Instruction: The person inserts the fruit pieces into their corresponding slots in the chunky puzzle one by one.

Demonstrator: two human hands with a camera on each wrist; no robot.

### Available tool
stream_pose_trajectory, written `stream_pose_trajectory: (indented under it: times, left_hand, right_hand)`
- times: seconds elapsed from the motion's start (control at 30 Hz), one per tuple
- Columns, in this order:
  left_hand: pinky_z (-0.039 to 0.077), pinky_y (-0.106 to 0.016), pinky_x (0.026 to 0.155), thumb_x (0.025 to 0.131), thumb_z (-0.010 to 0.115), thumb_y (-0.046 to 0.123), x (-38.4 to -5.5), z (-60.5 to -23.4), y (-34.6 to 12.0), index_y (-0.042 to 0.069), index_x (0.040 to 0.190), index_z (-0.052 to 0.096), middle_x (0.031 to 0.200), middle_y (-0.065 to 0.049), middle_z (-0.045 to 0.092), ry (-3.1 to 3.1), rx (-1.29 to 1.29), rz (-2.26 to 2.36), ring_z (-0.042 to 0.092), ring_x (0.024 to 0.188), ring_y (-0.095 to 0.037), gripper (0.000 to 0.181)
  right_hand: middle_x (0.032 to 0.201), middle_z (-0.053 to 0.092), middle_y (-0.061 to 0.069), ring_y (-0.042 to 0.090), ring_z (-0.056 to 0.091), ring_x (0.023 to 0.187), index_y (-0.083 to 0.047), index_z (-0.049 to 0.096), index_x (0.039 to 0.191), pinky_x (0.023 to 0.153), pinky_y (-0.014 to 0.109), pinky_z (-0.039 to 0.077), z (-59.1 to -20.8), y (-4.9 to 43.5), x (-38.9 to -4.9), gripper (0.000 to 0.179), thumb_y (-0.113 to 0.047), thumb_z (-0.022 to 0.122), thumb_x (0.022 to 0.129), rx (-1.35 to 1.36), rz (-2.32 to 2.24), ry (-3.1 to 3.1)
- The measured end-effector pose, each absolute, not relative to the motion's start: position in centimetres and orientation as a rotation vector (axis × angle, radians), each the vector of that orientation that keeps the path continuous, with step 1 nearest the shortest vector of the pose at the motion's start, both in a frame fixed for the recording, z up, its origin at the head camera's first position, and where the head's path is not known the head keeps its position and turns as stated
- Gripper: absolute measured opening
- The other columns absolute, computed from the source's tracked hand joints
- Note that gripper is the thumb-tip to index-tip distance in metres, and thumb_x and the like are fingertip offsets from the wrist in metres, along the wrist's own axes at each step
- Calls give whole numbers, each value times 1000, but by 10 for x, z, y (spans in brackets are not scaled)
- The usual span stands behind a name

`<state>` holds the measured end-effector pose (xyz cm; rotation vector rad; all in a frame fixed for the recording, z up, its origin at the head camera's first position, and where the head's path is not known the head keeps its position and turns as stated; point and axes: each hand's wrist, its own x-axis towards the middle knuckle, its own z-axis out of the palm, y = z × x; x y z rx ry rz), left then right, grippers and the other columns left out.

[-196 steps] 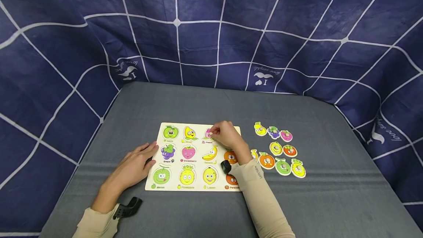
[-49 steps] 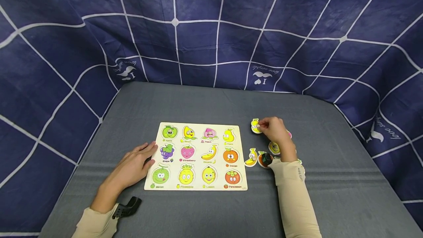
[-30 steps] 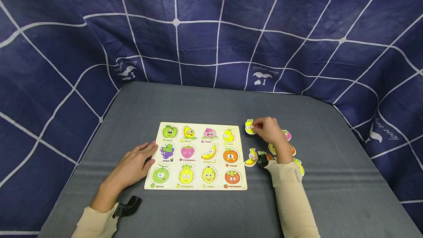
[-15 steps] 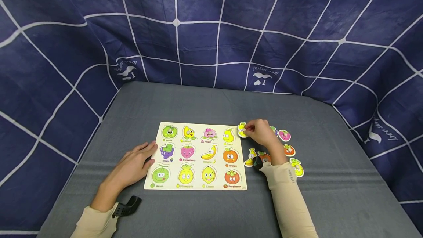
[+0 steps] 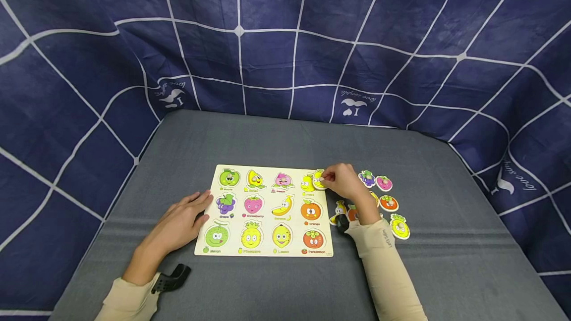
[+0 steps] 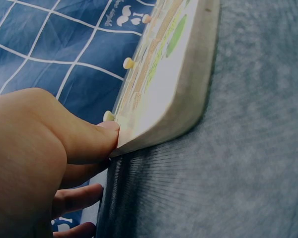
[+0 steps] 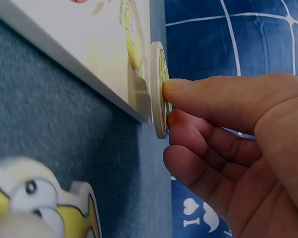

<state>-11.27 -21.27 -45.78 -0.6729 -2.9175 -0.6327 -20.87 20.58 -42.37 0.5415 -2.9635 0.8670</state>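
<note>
My right hand [image 5: 348, 182] pinches the knob of a pear puzzle piece [image 5: 318, 180] between thumb and fingers. In the right wrist view the pear piece [image 7: 159, 89] is held on edge, close to the rim of the pale fruit puzzle board [image 5: 267, 232]. The piece overlaps the printed pear [image 5: 307, 183] in the board's top right corner. At the board's left edge rests my left hand [image 5: 178, 223], fingers extended, its thumb touching the rim in the left wrist view. Knobbed apple [image 5: 229, 178], mango [image 5: 255, 179] and peach [image 5: 283, 180] pieces sit in the top row.
Loose pieces lie right of the board on the grey cloth: grapes [image 5: 367, 179], a strawberry [image 5: 384, 183], a persimmon [image 5: 389, 203], a pineapple [image 5: 400, 227] and a banana [image 5: 338, 210]. My right forearm partly covers others. A blue checked curtain [image 5: 267, 58] surrounds the table.
The peach piece was released in its place. My right hand then took the pear piece from the loose group and carried it left over the board's edge. My left hand has stayed put.
</note>
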Motion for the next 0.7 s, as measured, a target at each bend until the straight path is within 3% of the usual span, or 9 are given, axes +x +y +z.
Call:
stream_pose_trajectory:
  times: [0.7]
  left_hand:
    - [40, -65, 92, 90, 69, 5, -113, -456, -213, -7, 134, 57, 142, -23, 51, -2930, -670, -634, 49, 126, -49, 48]
  right_hand:
    - [68, 63, -3, 8, 55, 62, -5, 74, 80, 60, 26, 48, -434, 188, -209, 4, -7, 77, 82, 635, 818, -2945]
